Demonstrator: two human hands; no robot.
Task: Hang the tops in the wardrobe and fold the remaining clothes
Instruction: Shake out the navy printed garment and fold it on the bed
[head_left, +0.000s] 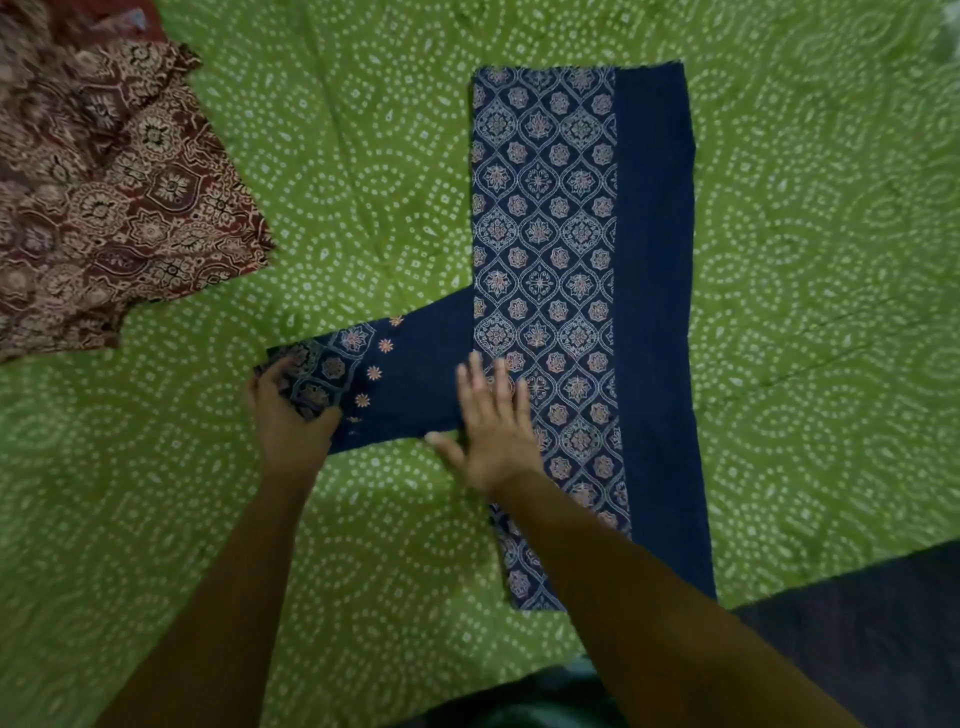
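Two hands: both mine, both on the navy top.
Top: lies flat on the green sheet, folded into a long strip, printed panel beside a plain band, one sleeve sticking out to the left.
Left hand: my fingers curl round the sleeve's printed cuff, thumb on top, pinching it.
Right hand: spread flat, fingers straight, pressing where sleeve meets body.
Maroon cloth: crumpled at the sheet's upper left, well apart from the top.
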